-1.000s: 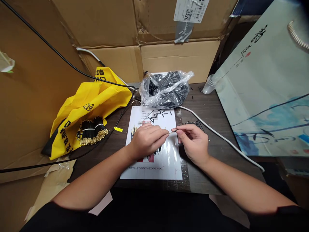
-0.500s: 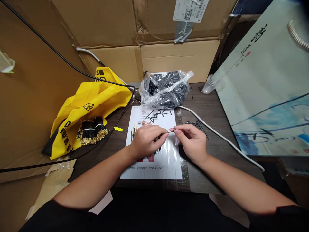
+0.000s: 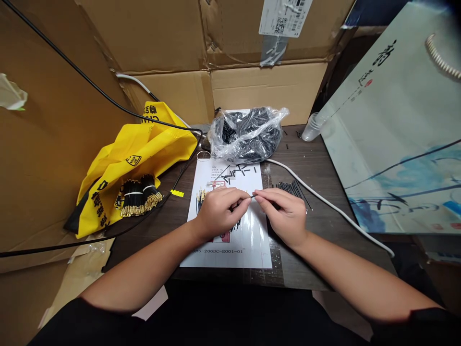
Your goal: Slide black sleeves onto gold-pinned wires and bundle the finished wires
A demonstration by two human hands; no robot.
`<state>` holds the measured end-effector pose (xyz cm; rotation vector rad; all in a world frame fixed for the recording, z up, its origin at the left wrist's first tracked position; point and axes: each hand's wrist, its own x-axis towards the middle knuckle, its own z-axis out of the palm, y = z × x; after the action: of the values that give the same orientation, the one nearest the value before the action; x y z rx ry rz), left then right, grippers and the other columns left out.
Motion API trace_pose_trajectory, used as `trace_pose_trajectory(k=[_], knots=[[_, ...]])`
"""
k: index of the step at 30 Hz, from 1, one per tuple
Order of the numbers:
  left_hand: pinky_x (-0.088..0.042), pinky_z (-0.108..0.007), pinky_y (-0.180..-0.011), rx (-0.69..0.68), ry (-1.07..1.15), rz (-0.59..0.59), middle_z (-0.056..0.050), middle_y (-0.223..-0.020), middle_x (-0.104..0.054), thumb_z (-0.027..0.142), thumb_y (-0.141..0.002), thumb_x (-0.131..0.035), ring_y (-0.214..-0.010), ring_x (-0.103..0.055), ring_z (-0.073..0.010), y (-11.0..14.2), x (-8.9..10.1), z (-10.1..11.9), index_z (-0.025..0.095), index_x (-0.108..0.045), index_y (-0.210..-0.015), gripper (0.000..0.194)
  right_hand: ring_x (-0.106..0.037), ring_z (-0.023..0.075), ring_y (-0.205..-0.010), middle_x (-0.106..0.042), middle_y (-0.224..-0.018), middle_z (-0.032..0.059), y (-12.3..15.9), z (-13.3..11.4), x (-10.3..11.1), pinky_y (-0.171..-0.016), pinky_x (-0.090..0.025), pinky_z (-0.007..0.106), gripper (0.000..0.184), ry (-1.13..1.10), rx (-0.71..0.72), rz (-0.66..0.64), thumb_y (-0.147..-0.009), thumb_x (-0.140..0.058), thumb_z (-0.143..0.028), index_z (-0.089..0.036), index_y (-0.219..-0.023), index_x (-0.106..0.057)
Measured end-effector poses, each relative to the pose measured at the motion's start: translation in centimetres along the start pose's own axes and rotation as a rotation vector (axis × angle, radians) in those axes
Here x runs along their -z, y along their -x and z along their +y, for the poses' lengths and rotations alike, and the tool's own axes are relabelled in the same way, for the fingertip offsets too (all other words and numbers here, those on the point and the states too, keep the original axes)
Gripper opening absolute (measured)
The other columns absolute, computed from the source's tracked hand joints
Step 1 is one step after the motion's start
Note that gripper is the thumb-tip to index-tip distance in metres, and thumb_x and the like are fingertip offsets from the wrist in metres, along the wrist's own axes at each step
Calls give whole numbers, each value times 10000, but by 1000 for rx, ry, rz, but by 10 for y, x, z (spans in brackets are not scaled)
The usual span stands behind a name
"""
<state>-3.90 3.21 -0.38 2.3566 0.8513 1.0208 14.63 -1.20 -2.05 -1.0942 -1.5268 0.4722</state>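
Over the white printed sheet (image 3: pixel 230 260), my left hand (image 3: pixel 220 211) pinches a thin black wire whose gold tip showed in the earlier frames; most of it is hidden by the fingers. My right hand (image 3: pixel 286 214), fingertips close to the left ones, pinches a short black tube (image 3: pixel 253 195) at the wire's end. How far the tube sits over the tip is too small to tell. Loose short black tubes (image 3: pixel 237 172) lie on the sheet beyond my hands. Gold-tipped wires (image 3: pixel 200 196) lie beside my left hand, and a row of black wires (image 3: pixel 292 189) beyond my right.
A clear plastic bag (image 3: pixel 252 134) full of black tubes stands at the back. On the left, tied black wire bundles (image 3: pixel 139 194) rest on a yellow bag (image 3: pixel 126 144). A white cable (image 3: pixel 324 202) crosses the right side, near a plastic cup (image 3: pixel 311 127). Cardboard walls surround the desk.
My right hand has moved slightly left, closer to my left fingertips. The gold tip seen between the hands earlier is now covered, with black showing in its place.
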Motion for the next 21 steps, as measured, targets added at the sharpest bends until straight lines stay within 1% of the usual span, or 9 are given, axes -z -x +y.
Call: trace_pose_trajectory(k=[5,9,12,15,17,19,21], knots=[[-448,-210,-629,206,215,0,16,-677,-635,199,-878,-628,-625,-564,-83,-1,-1,6,159,-681,-835,80,-713,161,-852,-768,-977,38,1,2,-1,-779,-584,329,300,-3,41,11,-820,-703,-71,-240,-1062,-757],[-445,-196,-587,305,340,-35,19,-642,-615,218,-885,-622,-591,-545,-78,-4,-1,7,149,-678,-814,115,-711,165,-840,-765,-966,37,1,3,0,-760,-589,338,310,-36,36,-20,-826,-694,-71,-248,-1074,-755],[-441,-196,-584,301,357,-40,18,-641,-616,222,-886,-623,-588,-542,-77,-4,-1,6,149,-676,-811,117,-711,171,-850,-765,-963,38,1,3,0,-772,-586,351,302,-42,47,-30,-829,-692,-76,-250,-1067,-756],[-440,-215,-611,258,290,-11,12,-671,-635,215,-878,-636,-618,-553,-87,-5,-1,4,158,-683,-818,95,-706,169,-851,-762,-966,35,1,3,0,-769,-581,351,292,-42,41,-38,-840,-683,-87,-255,-1069,-753],[-447,-240,-657,233,248,17,1,-703,-643,224,-876,-644,-665,-564,-103,-6,0,3,166,-691,-817,95,-696,164,-852,-755,-1003,40,1,1,0,-772,-574,349,297,-37,19,-44,-856,-668,-100,-256,-1098,-740],[-455,-262,-700,237,247,48,-15,-753,-645,247,-876,-656,-720,-574,-120,-7,1,2,172,-706,-823,105,-670,141,-783,-736,-1072,50,0,0,-1,-767,-563,346,341,-26,-4,-29,-872,-653,-118,-259,-1179,-697],[-460,-269,-712,272,286,73,-24,-782,-643,274,-874,-667,-751,-581,-129,-8,2,1,177,-718,-827,119,-625,118,-703,-714,-1094,58,0,-2,-1,-744,-548,337,375,-12,-19,-8,-876,-653,-141,-250,-1235,-653]])
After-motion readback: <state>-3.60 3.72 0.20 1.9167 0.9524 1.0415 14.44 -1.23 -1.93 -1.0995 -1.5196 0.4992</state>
